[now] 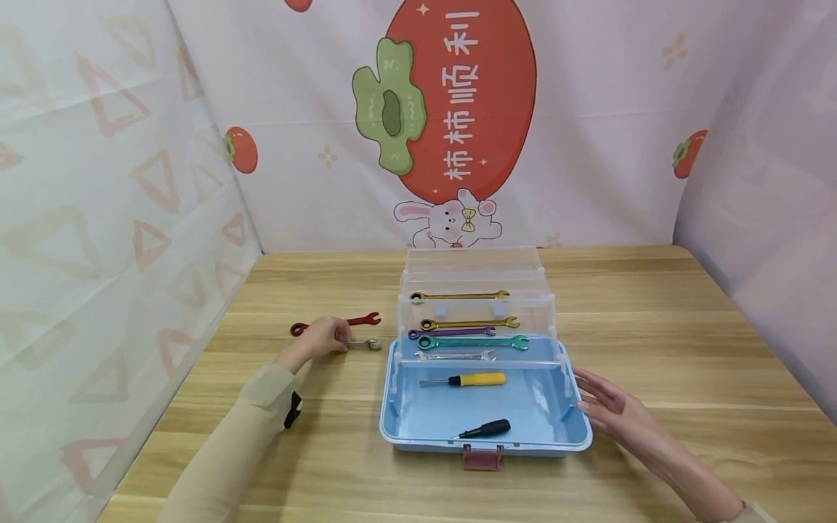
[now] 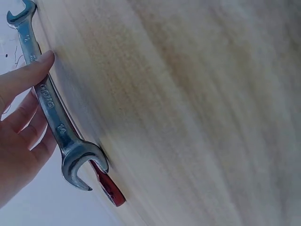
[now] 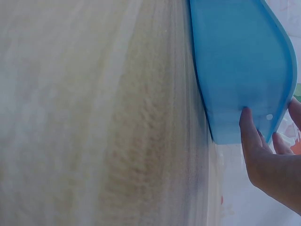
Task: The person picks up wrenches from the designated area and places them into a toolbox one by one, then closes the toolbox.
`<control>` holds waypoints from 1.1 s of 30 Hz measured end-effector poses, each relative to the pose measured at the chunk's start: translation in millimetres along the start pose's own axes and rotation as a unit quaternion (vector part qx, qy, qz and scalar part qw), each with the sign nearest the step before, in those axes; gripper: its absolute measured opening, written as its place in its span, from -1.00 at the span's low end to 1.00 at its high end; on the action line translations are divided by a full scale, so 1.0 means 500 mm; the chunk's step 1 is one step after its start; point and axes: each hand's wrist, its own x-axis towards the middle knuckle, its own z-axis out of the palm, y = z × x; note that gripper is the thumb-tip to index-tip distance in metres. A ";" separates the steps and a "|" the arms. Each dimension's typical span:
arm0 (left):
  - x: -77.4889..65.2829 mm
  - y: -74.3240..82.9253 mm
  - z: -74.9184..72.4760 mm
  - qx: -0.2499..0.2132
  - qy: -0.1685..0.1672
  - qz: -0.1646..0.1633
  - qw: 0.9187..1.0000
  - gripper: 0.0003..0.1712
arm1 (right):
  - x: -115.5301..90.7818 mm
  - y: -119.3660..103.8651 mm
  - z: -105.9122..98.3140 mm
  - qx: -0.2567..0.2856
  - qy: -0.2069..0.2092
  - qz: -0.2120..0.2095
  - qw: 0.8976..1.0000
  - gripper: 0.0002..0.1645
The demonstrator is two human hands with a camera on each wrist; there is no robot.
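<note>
My left hand point(image 1: 320, 337) pinches a silver open-end wrench point(image 2: 51, 106) between thumb and fingers, left of the toolbox. Just behind that wrench lies a red ratcheting wrench point(image 1: 362, 319) on the table, partly covered by the hand. A blue toolbox point(image 1: 530, 407) stands in the middle with its clear trays raised. Against its right side wall rest the extended fingers of my right hand point(image 1: 615, 414). A yellow-handled screwdriver point(image 1: 482, 379) and a black-handled screwdriver point(image 1: 490, 428) lie in the box bottom.
Several wrenches, among them a green wrench point(image 1: 471, 343) and a purple wrench point(image 1: 458, 332), lie in or show through the clear trays point(image 1: 477, 277). A reddish latch point(image 1: 482, 457) hangs at the box front. Printed cloth point(image 1: 588, 109) walls in the wooden table point(image 1: 686, 327).
</note>
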 end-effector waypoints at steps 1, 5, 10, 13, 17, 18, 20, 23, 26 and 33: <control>-0.001 0.001 0.000 0.001 -0.001 -0.002 1.000 -0.86 | 0.000 0.001 0.000 0.000 -0.002 -0.003 1.000 -0.23; -0.002 0.001 0.000 0.013 -0.002 -0.004 1.000 -0.88 | 0.000 0.004 0.000 0.004 -0.004 -0.012 1.000 -0.24; 0.001 0.003 -0.001 0.038 -0.007 -0.006 0.999 -0.89 | 0.001 0.005 0.000 0.006 -0.003 -0.019 1.000 -0.24; 0.002 0.004 -0.001 0.046 -0.009 -0.011 0.999 -0.89 | 0.001 0.005 0.000 0.007 -0.004 -0.015 1.000 -0.23; -0.001 0.003 -0.001 0.048 -0.006 -0.013 0.999 -0.90 | 0.001 0.003 0.001 0.008 -0.003 -0.009 1.000 -0.22; -0.003 0.002 -0.001 0.047 -0.003 -0.015 0.999 -0.91 | 0.001 0.003 0.001 0.008 -0.002 -0.008 1.000 -0.22; -0.005 0.001 -0.002 0.043 0.003 -0.016 0.999 -0.91 | 0.001 0.003 0.001 0.006 -0.001 -0.007 1.000 -0.22; -0.010 -0.001 -0.005 0.038 0.014 -0.014 0.999 -0.92 | 0.001 0.003 0.001 0.004 0.000 -0.009 1.000 -0.23; -0.012 -0.001 -0.010 0.034 0.024 -0.010 0.999 -0.93 | 0.001 0.003 0.001 0.002 0.000 -0.012 1.000 -0.23; -0.011 0.008 -0.031 0.035 0.046 0.002 0.998 -0.94 | 0.002 0.006 0.000 0.000 -0.002 -0.018 1.000 -0.25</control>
